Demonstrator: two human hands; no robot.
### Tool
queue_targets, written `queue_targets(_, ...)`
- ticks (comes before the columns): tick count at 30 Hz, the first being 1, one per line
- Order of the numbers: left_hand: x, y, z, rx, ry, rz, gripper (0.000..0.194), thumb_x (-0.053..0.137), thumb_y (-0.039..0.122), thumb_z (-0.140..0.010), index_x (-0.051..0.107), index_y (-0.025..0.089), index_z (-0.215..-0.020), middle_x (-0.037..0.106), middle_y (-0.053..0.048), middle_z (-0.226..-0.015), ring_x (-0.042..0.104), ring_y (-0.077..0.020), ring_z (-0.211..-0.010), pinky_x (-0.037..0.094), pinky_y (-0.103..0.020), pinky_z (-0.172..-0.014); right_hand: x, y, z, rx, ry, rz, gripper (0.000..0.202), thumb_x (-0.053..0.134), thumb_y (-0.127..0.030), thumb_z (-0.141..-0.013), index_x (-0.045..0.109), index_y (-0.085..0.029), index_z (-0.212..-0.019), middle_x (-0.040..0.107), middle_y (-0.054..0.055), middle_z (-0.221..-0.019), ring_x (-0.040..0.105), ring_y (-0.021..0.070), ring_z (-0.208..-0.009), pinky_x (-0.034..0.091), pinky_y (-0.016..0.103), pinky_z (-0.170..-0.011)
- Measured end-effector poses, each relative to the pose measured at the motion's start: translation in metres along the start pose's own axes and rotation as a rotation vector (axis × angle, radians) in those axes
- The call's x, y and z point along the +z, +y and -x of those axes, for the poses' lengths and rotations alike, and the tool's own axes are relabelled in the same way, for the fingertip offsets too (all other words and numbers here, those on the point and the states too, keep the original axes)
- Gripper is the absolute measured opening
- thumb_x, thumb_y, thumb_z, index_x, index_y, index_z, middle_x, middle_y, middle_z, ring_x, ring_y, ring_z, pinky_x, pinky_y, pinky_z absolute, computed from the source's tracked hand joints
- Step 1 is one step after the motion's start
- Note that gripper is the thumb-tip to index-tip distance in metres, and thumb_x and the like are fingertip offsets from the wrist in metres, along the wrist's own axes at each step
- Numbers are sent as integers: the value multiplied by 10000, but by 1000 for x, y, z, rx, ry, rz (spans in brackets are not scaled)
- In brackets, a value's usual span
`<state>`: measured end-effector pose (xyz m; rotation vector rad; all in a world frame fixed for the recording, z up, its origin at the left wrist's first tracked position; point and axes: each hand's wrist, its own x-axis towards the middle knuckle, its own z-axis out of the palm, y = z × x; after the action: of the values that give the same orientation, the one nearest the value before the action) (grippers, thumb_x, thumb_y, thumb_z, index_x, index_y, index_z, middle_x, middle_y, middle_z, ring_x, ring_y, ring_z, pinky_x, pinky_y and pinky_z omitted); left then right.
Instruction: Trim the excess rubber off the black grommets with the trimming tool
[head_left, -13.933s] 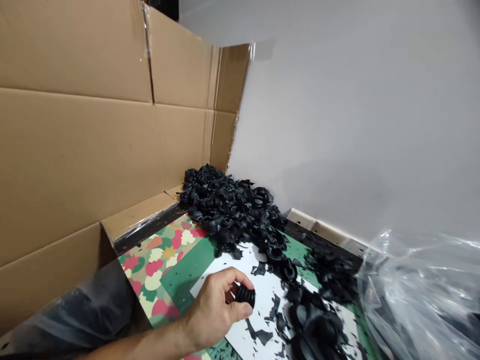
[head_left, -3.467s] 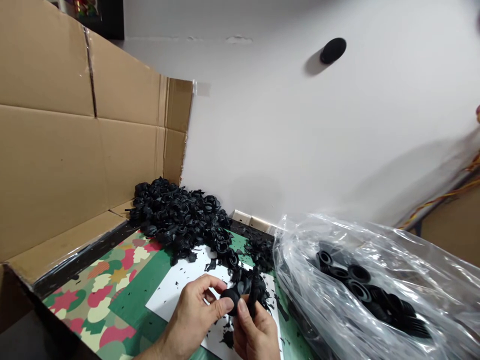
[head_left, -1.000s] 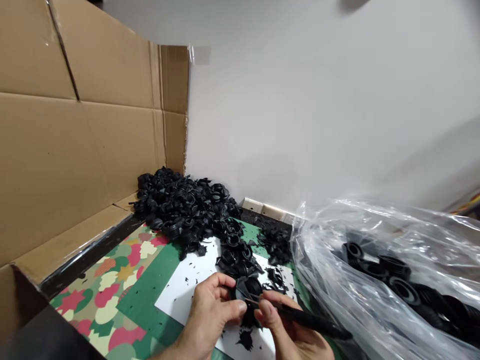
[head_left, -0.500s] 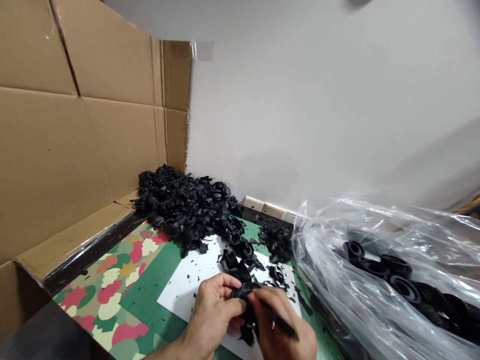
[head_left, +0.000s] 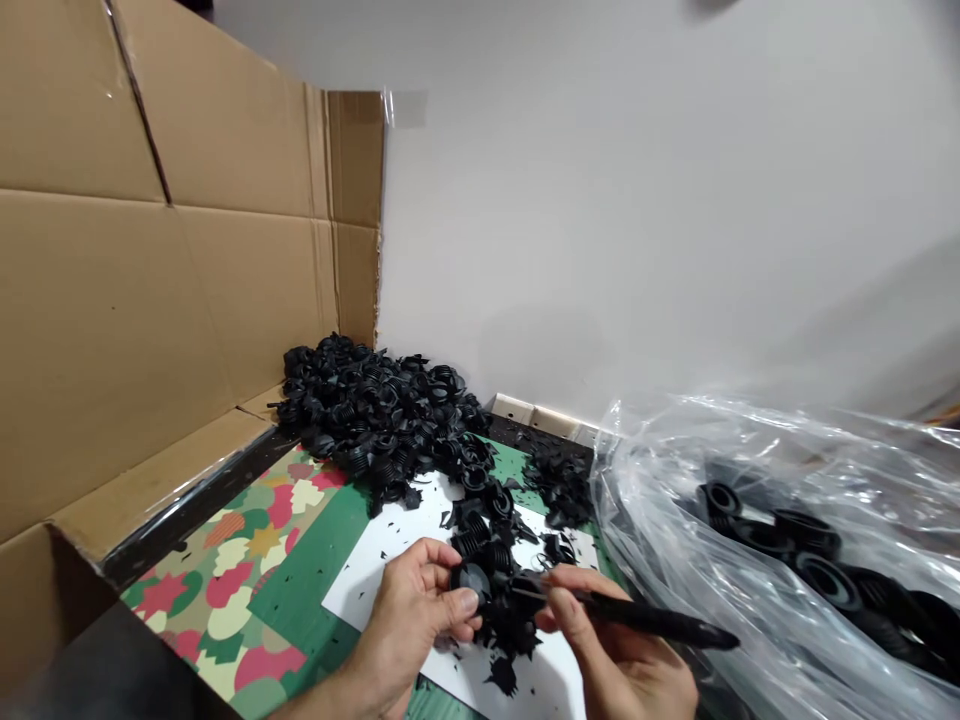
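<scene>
A round black rubber part [head_left: 472,580] is pinched between the thumb and fingers of my left hand [head_left: 420,610], over a white sheet [head_left: 367,570]. My right hand [head_left: 607,640] grips a slim black-handled tool [head_left: 660,618], whose thin metal tip points left toward the part, near dark scraps. Black trimmings [head_left: 514,630] lie beneath and between the two hands. Beyond them a large heap of ribbed black rubber pieces [head_left: 382,410] reaches back to the wall.
Cardboard panels [head_left: 240,270] stand at the left. A clear plastic bag [head_left: 645,500] at the right holds black rubber rings [head_left: 825,580]. Patterned paper [head_left: 225,570] covers part of the green surface [head_left: 300,590]. More black scraps [head_left: 559,485] lie near the wall.
My right hand has moved right, away from the part, and the tool now lies flatter, with its handle pointing right. My left hand still holds the part, its round face now more visible.
</scene>
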<state>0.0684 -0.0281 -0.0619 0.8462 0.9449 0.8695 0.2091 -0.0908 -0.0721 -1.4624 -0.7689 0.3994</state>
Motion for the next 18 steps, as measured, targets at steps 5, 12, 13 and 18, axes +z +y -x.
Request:
queue_targets(5, 5, -2, 0, 2, -30, 38, 359, 808, 249, -547, 561, 170, -795, 632, 28, -602, 597, -113, -490, 454, -217, -501, 12, 6, 13, -51, -16, -77, 263, 698, -460, -701, 687, -204, -759, 665, 12, -691, 582, 156, -475, 459, 281, -513)
queue_targets(12, 9, -2, 4, 21, 0, 35, 325, 779, 185, -552, 569, 168, -799, 646, 33, -591, 587, -108, -516, 444, -212, -523, 15, 11, 13, -238, -36, -10, 167, 656, -394, -781, 669, -234, -735, 644, -9, -672, 554, 133, -508, 433, 254, -543)
queue_targets(13, 10, -2, 4, 21, 8, 36, 324, 774, 180, -554, 567, 168, -802, 651, 31, -594, 587, -108, -517, 446, -215, -528, 15, 9, 13, -291, -62, -8, 141, 645, -367, -795, 663, -241, -734, 631, -17, -663, 555, 130, -522, 432, 245, -544)
queue_targets(18, 11, -4, 4, 48, 26, 49, 303, 754, 172, -571, 556, 166, -800, 655, 31, -581, 585, -102, -506, 442, -215, -538, 15, 0, 12, -454, -141, 60, 81, 592, -261, -850, 637, -265, -782, 611, -41, -671, 568, 111, -575, 441, 204, -576)
